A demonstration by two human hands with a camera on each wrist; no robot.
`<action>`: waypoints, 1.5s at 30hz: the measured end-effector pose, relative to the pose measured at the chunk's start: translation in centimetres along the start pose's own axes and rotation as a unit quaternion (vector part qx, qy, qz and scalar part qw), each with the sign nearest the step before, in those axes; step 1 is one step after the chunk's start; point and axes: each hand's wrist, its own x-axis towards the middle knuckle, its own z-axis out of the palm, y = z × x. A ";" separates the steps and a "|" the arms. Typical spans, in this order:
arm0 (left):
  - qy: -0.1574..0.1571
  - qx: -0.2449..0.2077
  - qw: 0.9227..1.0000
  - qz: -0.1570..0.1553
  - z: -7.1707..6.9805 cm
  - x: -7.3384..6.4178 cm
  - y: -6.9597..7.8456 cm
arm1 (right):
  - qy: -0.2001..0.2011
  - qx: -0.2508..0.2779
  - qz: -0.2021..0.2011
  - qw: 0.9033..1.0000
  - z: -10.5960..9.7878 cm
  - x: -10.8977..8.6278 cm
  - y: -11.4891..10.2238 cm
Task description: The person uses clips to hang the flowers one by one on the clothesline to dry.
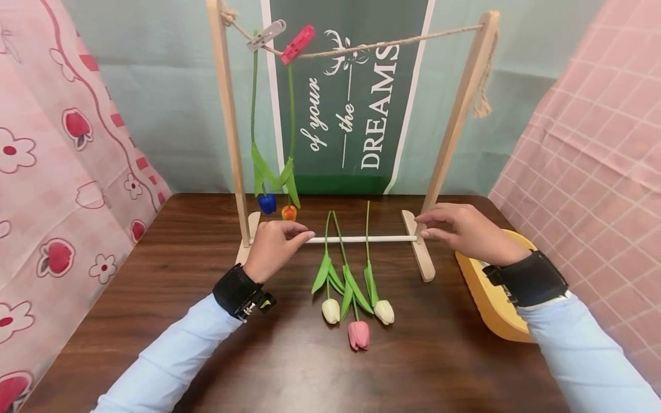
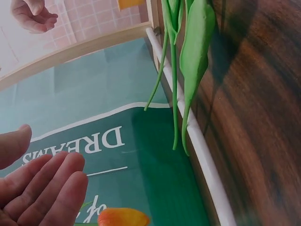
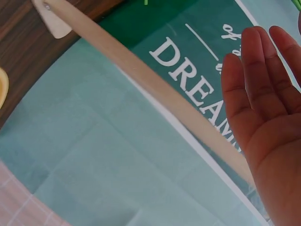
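Observation:
My left hand (image 1: 279, 244) hovers by the left foot of a wooden frame, its fingers loosely bent with nothing between them. Beside the right post, my right hand (image 1: 467, 232) is empty too, its fingers fairly straight in the right wrist view. Between the hands, two white tulips (image 1: 331, 311) and a pink tulip (image 1: 358, 335) lie with their stems across a white rod (image 1: 389, 239). A blue tulip (image 1: 267, 203) and an orange tulip (image 1: 289, 213) hang upside down from a rope (image 1: 392, 43), clipped by a grey clothespin (image 1: 265, 35) and a pink clothespin (image 1: 298, 45).
The frame's left post (image 1: 227, 115) and right post (image 1: 462, 109) stand on the dark wooden table (image 1: 181, 258). A yellow basin (image 1: 482, 301) sits at the right, partly behind my right forearm. Cloth hangs at the back and both sides.

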 end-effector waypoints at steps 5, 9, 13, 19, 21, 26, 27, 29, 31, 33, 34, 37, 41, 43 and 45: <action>-0.014 -0.011 1.000 -0.007 0.6 -0.1 -0.1 | -0.005 0.001 0.027 1.000 -0.1 -1.1 0.5; -0.029 -0.017 0.999 -0.011 1.1 -0.3 -0.4 | -0.012 0.001 0.045 0.999 -0.2 -2.0 0.9; -0.048 -0.024 0.998 -0.017 1.8 -0.5 -0.6 | -0.014 -0.012 0.058 0.998 -0.3 -3.0 1.5; -0.071 -0.037 0.997 -0.022 2.6 -0.9 -0.8 | -0.016 -0.017 0.100 0.995 -0.9 -4.7 2.7; -0.076 -0.042 0.996 -0.024 2.7 -1.0 -0.9 | -0.016 -0.014 0.109 0.994 -1.1 -5.1 3.1; -0.094 -0.046 0.994 -0.034 2.8 -1.3 -1.1 | -0.020 -0.023 0.120 0.992 -1.6 -6.1 4.3; -0.097 -0.044 0.994 -0.035 2.8 -1.4 -1.1 | -0.021 -0.023 0.124 0.992 -1.7 -6.3 4.6; -0.101 -0.040 0.993 -0.036 2.8 -1.6 -1.0 | -0.028 -0.021 0.137 0.990 -1.9 -6.8 5.2; -0.103 -0.037 0.993 -0.035 2.8 -1.8 -1.1 | -0.032 -0.018 0.151 0.988 -2.0 -7.3 5.7; -0.102 -0.039 0.994 -0.032 2.6 -1.9 -1.1 | -0.033 -0.014 0.159 0.987 -1.9 -7.8 6.4; -0.102 -0.040 0.994 -0.031 2.5 -2.0 -1.1 | -0.034 -0.012 0.163 0.986 -1.9 -8.0 6.9; -0.099 -0.041 0.994 -0.028 2.4 -2.2 -1.1 | -0.040 -0.008 0.176 0.983 -1.7 -8.5 8.2; -0.097 -0.039 0.994 -0.027 2.3 -2.4 -1.1 | -0.068 -0.019 0.209 0.975 -1.6 -9.1 10.2; -0.094 -0.040 0.994 -0.024 2.3 -2.5 -1.0 | -0.089 -0.027 0.223 0.970 -1.5 -9.3 11.2; -0.093 -0.043 0.995 -0.020 2.4 -2.5 -0.9 | -0.111 -0.031 0.235 0.965 -1.5 -9.6 12.1</action>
